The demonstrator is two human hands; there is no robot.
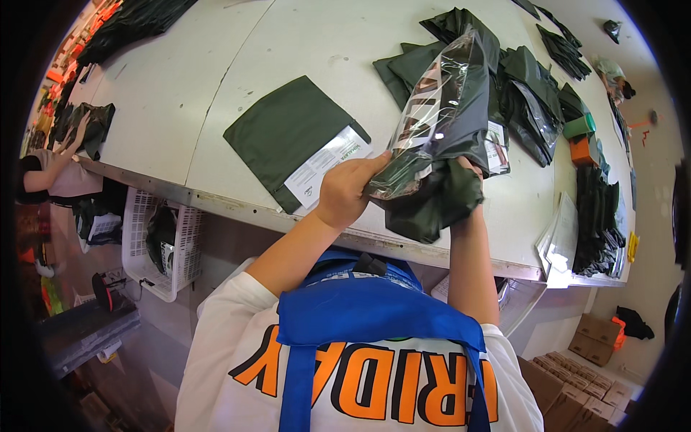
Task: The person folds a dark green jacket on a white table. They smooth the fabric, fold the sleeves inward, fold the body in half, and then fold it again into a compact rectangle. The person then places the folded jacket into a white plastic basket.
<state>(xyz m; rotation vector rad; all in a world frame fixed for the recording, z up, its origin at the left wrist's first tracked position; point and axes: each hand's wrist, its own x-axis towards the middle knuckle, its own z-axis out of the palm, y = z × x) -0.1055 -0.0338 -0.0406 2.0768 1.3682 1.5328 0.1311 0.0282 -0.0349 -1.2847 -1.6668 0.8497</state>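
My left hand [345, 189] is closed, thumb on top, on the near left edge of a clear plastic bag [453, 61]. The bag has a printed panel and dark green fabric in it, and it tilts up over the table. At its near end a bunched dark green cloth [435, 205] hangs. My right hand [473, 173] grips that cloth from the right; most of its fingers are hidden. Left of the bag, a folded dark green fabric piece [288, 126] lies flat, with a white printed card [331, 164] along its near right side.
Packed dark bags [529, 101] are heaped behind and right of my hands on the white table [173, 86]. A green roll [579, 126], an orange box [584, 151] and a dark stack [597, 223] stand at right. Below the edge hangs a white basket [137, 245]. A co-worker's arm [68, 155] shows at left.
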